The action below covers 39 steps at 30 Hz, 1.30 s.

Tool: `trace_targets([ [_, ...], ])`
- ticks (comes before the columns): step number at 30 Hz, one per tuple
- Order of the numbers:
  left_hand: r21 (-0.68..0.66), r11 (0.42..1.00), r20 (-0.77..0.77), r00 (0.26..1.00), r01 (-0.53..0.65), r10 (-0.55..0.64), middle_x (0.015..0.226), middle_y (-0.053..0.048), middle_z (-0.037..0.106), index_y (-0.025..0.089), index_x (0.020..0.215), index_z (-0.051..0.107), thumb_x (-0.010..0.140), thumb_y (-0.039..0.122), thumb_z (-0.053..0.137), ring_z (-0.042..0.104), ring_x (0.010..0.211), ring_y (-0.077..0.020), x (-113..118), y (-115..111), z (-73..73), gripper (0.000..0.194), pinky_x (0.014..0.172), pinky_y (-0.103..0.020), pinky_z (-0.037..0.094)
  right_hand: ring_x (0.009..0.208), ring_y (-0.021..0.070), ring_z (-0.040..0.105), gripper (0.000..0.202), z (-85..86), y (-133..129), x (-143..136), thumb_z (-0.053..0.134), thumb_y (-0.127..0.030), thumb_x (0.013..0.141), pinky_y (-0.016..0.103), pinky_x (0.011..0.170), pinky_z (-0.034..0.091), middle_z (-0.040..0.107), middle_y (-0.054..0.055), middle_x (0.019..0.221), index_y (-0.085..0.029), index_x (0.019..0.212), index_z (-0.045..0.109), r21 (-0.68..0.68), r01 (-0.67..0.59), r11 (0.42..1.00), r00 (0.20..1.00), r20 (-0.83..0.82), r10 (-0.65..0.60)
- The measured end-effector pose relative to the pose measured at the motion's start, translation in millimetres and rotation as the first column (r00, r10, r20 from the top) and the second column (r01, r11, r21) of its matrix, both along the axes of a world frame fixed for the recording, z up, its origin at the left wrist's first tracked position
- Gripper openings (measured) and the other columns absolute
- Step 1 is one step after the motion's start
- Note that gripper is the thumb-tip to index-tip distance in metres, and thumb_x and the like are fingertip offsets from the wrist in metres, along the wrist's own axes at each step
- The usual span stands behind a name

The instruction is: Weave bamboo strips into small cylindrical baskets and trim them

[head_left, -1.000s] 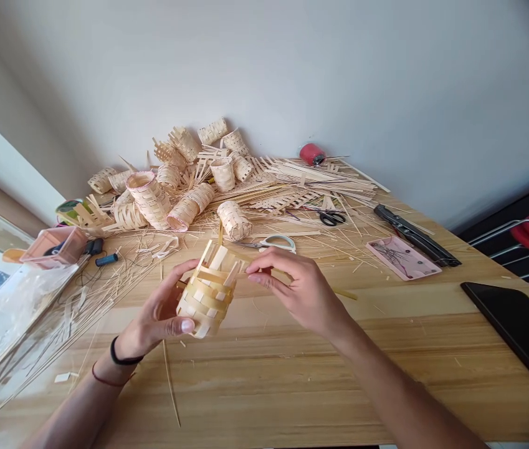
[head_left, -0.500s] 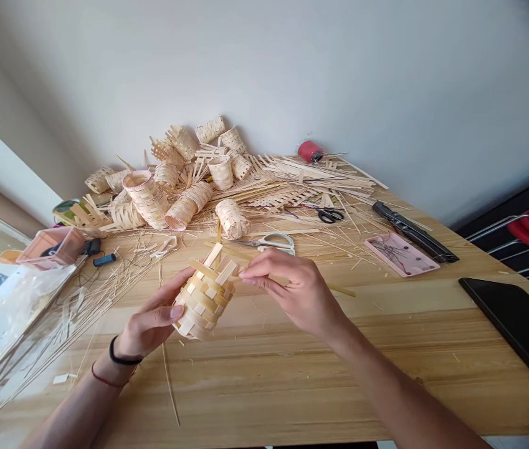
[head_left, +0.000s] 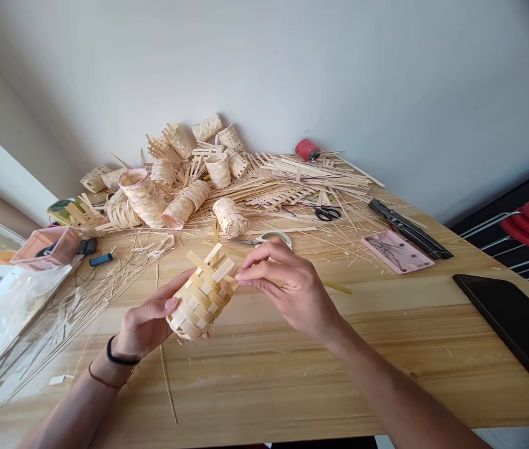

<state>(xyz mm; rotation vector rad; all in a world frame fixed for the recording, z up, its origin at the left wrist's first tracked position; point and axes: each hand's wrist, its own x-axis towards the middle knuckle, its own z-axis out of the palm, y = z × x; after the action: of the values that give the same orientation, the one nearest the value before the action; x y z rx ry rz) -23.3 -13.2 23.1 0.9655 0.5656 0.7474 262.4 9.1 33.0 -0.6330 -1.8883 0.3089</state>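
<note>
My left hand point(head_left: 149, 315) is wrapped round a small woven basket point(head_left: 200, 307) of pale and yellowish wood strips. The basket is tilted, its upper end pointing up and right, with loose strip ends point(head_left: 221, 269) sticking out there. At that upper rim, my right hand point(head_left: 287, 284) pinches the end of a thin strip point(head_left: 232, 280) between thumb and fingers. Part of the strip is hidden by the fingertips. White-handled scissors point(head_left: 273, 238) lie on the table just behind my right hand. A finished-looking woven cylinder point(head_left: 229, 218) lies behind the basket.
Several woven baskets point(head_left: 145, 198) and loose strips point(head_left: 301, 174) are heaped at the back. To the right are black scissors point(head_left: 328, 213), a pink tray point(head_left: 397, 251) with small metal pieces, a long black tool point(head_left: 409, 229) and a black tablet-like slab point(head_left: 509, 327). A pink box point(head_left: 45, 247) stands left.
The basket has turned slightly in my left hand. My right hand stays pinched at its rim, the fingers shifted a little. The whole view has drifted slightly.
</note>
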Motion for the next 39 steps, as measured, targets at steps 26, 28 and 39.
trace_targets([
  [26,0.034,0.999,-0.002,0.999,-0.033,0.033,0.154,-0.015,0.067,0.023,0.157,0.059,0.092,0.038,0.070,0.071,0.122,-0.0401,1.6,0.1,2.4,0.068,0.091,-0.047,0.060,0.089,0.0176,0.070,0.017,1.6,-7.9,-5.9,0.070,-0.010,0.103,0.032,0.078,0.063,0.066,0.004,0.101,-0.026,0.107,0.077,-0.071,-0.017,0.997,1.000,-0.020,0.016],
  [28,0.055,0.998,-0.019,0.999,-0.031,0.032,0.154,-0.014,0.067,0.023,0.156,0.060,0.092,0.039,0.070,0.068,0.128,-0.0407,2.9,0.4,4.3,0.067,0.095,-0.047,0.058,0.089,0.0171,0.069,0.017,1.6,-8.1,-6.4,0.070,-0.009,0.102,0.032,0.078,0.062,0.065,0.004,0.100,-0.025,0.106,0.076,-0.068,-0.025,0.997,0.999,-0.022,0.023],
  [39,0.352,0.935,-0.390,0.914,0.040,0.108,0.151,-0.010,0.067,0.027,0.156,0.060,0.094,0.045,0.077,0.059,0.139,-0.0406,5.2,4.1,3.1,0.066,0.116,-0.048,0.045,0.091,0.0186,0.067,0.019,-0.6,-6.2,-6.7,0.067,-0.009,0.105,0.034,0.081,0.059,0.070,0.005,0.098,-0.023,0.106,0.080,-0.033,-0.054,0.998,0.997,0.061,0.055],
])
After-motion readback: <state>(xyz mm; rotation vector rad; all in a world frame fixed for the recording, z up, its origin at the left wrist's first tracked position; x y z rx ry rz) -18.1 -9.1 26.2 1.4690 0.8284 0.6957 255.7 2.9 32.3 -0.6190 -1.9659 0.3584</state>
